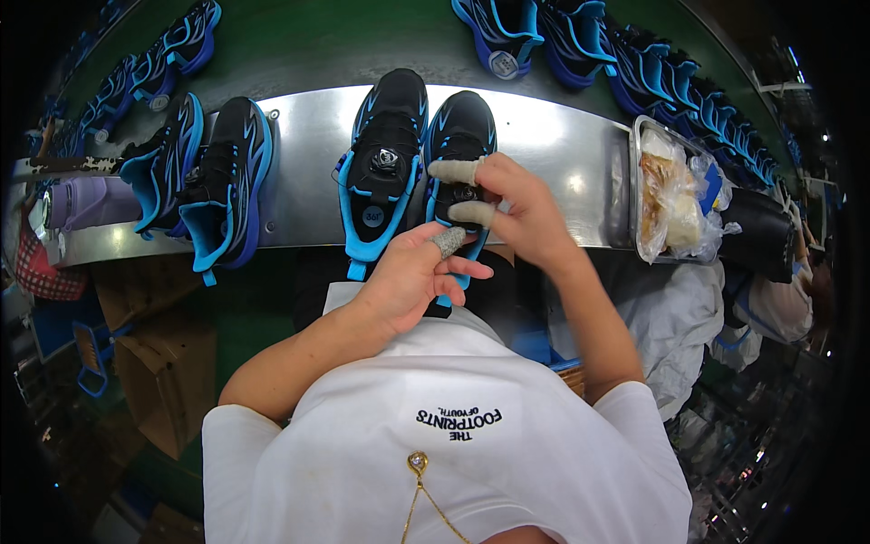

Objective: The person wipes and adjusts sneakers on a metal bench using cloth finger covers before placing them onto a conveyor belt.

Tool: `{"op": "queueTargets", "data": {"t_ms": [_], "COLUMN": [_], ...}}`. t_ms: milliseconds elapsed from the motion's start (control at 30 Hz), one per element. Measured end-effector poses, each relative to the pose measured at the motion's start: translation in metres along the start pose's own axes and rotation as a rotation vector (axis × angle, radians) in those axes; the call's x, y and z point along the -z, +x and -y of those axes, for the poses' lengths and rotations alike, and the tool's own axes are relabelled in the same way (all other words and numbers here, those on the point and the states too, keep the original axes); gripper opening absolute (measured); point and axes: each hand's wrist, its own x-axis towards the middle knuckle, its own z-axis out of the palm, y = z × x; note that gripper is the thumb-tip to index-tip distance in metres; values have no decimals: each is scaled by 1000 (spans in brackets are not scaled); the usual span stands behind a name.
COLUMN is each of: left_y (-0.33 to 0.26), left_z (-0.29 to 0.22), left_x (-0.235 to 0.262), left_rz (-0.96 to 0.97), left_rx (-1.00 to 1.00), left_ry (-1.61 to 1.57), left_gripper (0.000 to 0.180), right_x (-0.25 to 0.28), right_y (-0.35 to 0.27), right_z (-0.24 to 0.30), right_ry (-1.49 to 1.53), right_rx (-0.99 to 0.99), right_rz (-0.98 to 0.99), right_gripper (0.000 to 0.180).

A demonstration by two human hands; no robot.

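Two black and blue sneakers stand side by side on the metal ledge, toes pointing away from me. The left sneaker (388,113) has a round lacing dial on its tongue and a round sticker on its insole. At the right sneaker (465,113), my right hand (521,208) has its thumb and forefinger, both in pale finger cots, closed around the tongue's dial (460,193). My left hand (403,276) lies over that shoe's heel opening with its fingers apart. One of its fingers wears a grey cot. The heel is partly hidden behind the left hand.
Another pair of matching sneakers (231,181) stands on the metal ledge (313,172) at left. A metal tray (637,195) with plastic-wrapped items sits at right. Beyond runs a green belt (299,45) carrying several more sneakers. A cardboard box (168,381) is below left.
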Motion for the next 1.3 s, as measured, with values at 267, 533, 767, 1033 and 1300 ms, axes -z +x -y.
{"op": "queueTargets", "data": {"t_ms": [267, 533, 767, 1033, 1300], "left_y": [0, 2, -1, -1, -4], "left_z": [0, 2, 0, 2, -2], "left_x": [5, 4, 2, -1, -4], "left_rz": [-5, -20, -40, -35, -35], "left_rx": [-14, -34, -8, -39, -28], "left_ry": [-40, -38, -35, -19, -53], "left_gripper": [29, 30, 29, 28, 26], "right_x": [-4, -27, 1, -30, 2], "right_y": [5, -6, 3, -8, 5], "right_z": [-11, -18, -17, -16, -17], "right_ry": [21, -193, 72, -204, 68], "right_rx": [122, 167, 189, 105, 153], "right_rz": [-89, -272, 23, -280, 49], "right_gripper": [49, 47, 46, 43, 43]}}
